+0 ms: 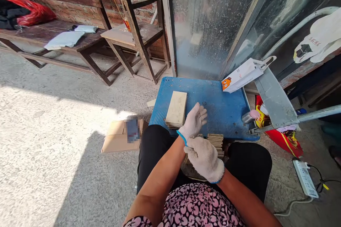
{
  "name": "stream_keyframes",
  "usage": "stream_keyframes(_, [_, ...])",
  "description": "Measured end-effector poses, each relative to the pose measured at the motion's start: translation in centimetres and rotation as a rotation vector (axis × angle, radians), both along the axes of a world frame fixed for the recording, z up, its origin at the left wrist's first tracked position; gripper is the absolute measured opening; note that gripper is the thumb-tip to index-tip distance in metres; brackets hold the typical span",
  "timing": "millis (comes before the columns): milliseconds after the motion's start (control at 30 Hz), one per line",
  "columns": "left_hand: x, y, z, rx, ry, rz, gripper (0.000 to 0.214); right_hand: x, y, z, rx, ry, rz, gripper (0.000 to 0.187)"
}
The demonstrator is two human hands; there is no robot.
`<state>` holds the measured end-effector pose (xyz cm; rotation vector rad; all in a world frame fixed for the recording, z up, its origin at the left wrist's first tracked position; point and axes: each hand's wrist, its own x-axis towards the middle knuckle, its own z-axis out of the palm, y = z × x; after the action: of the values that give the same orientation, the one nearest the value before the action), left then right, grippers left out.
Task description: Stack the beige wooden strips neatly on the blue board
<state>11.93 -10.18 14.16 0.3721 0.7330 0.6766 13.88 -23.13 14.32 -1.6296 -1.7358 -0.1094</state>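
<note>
Both of my hands wear white knit work gloves with blue cuffs. My left hand [194, 122] is held out over the near part of the blue table [207, 88], palm turned inward, fingers loosely bent with nothing in them. My right hand [204, 158] closes on the cuff of the left glove [182, 137] at the wrist. Just left of my left hand, a stack of thin beige boards [176, 108] lies on the table. Below the table edge, between my knees, more stacked boards [216, 142] show, partly hidden by my hands.
A white paper bag [241, 75] lies at the table's back right, near a metal cup [248, 117]. On the floor are a cardboard box [114, 138] at left and a power strip [305, 179] at right. A wooden bench [42, 35] and stool [149, 33] stand behind.
</note>
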Motion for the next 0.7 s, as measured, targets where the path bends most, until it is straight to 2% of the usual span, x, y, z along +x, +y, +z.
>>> stream_keyframes(67, [-0.4,0.1,0.3,0.016,-0.074,0.014,0.053,-0.3,0.3,0.1,-0.026,0.027,0.027,0.013])
stream_keyframes(133, [-0.7,0.5,0.8,-0.013,-0.148,0.059,0.055,-0.3,0.6,0.0,-0.047,0.145,0.053,0.011])
stream_keyframes(233, [-0.7,1.2,2.0,-0.082,-0.255,0.136,0.058,-0.1,0.7,-0.4,-0.103,0.538,0.069,0.012])
stream_keyframes(333, [-0.7,1.7,3.6,-0.11,-0.329,0.251,0.062,0.2,0.7,-1.3,-0.245,1.017,-0.032,0.026])
stream_keyframes(400, [-0.6,1.7,4.5,-0.123,-0.369,0.324,0.063,0.3,0.9,-2.1,-0.315,1.207,-0.116,0.032])
stream_keyframes(500, [-0.4,1.2,5.2,-0.157,-0.41,0.364,0.061,0.4,1.5,-3.0,-0.31,1.258,-0.17,0.033])
stream_keyframes(633, [0.2,0.4,5.0,-0.213,-0.434,0.367,0.06,0.1,1.9,-3.9,-0.334,1.192,-0.068,0.027])
stream_keyframes(700, [0.4,0.3,4.8,-0.228,-0.434,0.391,0.06,-0.1,1.9,-4.3,-0.336,1.16,-0.069,0.025])
